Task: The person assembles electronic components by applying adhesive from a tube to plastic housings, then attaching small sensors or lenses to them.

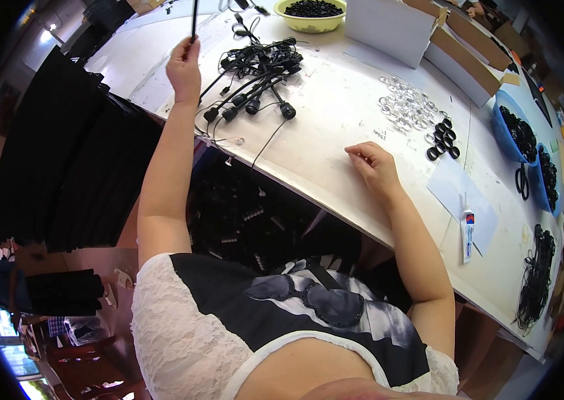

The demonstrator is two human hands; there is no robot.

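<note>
Room along table edge by released right hand, left grip around black cord

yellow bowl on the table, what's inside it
The yellow bowl holds a heap of small black pieces, too small here to identify. The heap hides the lower pieces and the bowl's floor.

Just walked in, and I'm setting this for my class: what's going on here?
A person's left hand grips a thin black length, left of a heap of black cables on the white table. The right hand is at the table's near side, fingers bent, nothing clearly visible in it. Clear rings and black rings lie loose nearby.
</note>
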